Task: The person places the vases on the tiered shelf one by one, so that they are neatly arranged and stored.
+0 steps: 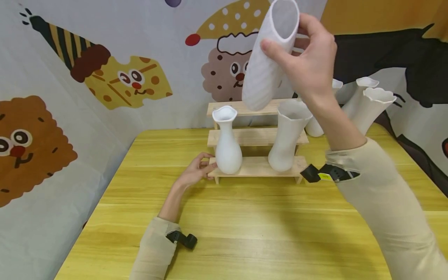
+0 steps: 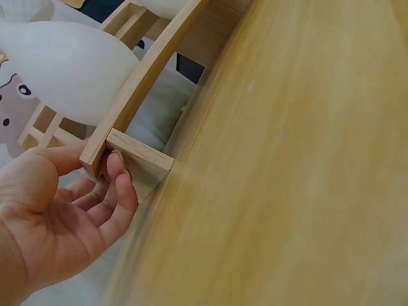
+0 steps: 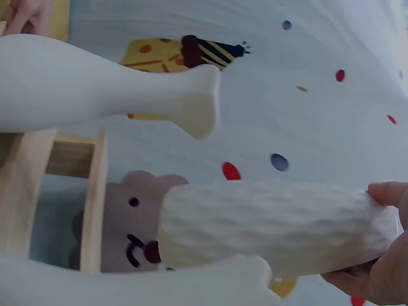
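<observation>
My right hand (image 1: pixel 311 58) grips a white vase with a textured surface (image 1: pixel 260 74) near its slanted rim, thumb on the near side. The vase tilts in the air, its base overlapping the top step in the head view; dimpled relief shows on the vase (image 3: pixel 274 223) in the right wrist view. With thumb and curled fingers, my left hand (image 2: pixel 70 217) holds the end of the lowest step of a three-step wooden stand (image 1: pixel 257 167). On that step stand a slim-necked white vase (image 1: pixel 228 149) at the left and a wider white vase with a wavy rim (image 1: pixel 285 144) at the right.
Several more white vases, one with a scalloped rim (image 1: pixel 372 105), stand behind my right forearm at the table's back right. The stand rests on a yellow wood-grain table (image 1: pixel 245 225). A cartoon-printed cloth (image 1: pixel 168 46) hangs close behind it.
</observation>
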A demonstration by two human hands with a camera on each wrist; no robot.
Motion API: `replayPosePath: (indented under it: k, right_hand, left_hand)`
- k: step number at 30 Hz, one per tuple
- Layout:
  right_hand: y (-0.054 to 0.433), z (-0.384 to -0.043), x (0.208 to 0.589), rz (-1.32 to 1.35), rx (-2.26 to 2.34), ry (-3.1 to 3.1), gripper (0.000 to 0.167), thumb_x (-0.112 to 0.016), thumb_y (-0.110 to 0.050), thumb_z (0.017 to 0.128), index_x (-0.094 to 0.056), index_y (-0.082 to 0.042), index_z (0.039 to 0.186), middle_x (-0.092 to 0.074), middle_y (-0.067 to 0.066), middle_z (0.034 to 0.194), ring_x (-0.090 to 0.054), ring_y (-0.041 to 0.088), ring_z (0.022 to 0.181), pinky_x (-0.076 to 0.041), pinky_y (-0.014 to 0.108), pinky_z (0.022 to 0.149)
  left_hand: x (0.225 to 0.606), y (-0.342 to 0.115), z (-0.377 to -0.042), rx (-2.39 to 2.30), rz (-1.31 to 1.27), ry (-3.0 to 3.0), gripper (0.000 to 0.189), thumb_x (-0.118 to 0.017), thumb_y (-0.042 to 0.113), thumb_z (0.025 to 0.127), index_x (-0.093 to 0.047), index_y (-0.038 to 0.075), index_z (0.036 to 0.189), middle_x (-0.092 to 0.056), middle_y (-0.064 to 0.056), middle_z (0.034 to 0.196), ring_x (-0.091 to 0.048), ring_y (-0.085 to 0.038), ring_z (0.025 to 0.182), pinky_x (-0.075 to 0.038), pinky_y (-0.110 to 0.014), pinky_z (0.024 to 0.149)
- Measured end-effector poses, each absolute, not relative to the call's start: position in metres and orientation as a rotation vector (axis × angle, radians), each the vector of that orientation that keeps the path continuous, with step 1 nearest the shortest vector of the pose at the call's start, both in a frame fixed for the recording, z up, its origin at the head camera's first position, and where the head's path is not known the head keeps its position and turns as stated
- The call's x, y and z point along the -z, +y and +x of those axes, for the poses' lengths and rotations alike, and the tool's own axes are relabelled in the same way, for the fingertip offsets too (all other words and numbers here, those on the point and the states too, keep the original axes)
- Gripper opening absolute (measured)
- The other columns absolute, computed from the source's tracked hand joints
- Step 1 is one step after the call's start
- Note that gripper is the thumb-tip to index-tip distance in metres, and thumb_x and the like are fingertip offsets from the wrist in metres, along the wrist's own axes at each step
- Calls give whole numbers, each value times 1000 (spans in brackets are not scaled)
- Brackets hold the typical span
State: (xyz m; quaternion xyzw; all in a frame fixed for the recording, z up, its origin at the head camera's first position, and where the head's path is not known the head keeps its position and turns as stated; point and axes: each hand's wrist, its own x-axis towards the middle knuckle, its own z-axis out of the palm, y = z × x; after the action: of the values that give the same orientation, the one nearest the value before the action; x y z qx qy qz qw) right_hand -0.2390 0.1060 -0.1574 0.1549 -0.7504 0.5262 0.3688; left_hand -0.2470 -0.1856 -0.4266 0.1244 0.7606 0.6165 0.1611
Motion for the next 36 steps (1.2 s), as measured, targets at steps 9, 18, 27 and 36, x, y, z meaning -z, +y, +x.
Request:
replayPosePath:
  k: [9,18,27,36]
  right_hand:
    - [83,-250,165,395,-1332,-2170,56,-84,-28,82,-64,-1,127,-69,12,116,-68,18,95,-58,26,84]
    - [70,-260,168,315,-1302,-2340,59,-81,-31,83,-59,2,127,-66,12,116,-62,17,96,-57,28,83]
    - [57,-268,172,239,-1297,-2509,61,-82,-33,85,-58,-1,132,-64,10,124,-62,18,105,-58,27,86]
    - [47,-275,175,208,-1319,-2569,55,-82,-30,84,-61,-2,127,-63,8,122,-62,18,104,-58,27,83]
  left_hand:
    - [424,-184,-246,-1757,342,2172,49,-63,18,103,-38,-1,141,-60,-26,120,-64,-26,96,-61,-44,83]
    - [425,-184,-246,-1764,345,2165,48,-63,18,102,-39,-1,140,-61,-23,116,-63,-25,96,-61,-44,83]
    - [426,-185,-245,-1771,342,2168,47,-63,17,102,-40,1,139,-62,-21,111,-63,-26,93,-61,-41,80]
    - [426,-185,-245,-1770,350,2173,48,-63,17,102,-39,-1,140,-62,-23,114,-64,-25,94,-61,-42,81]
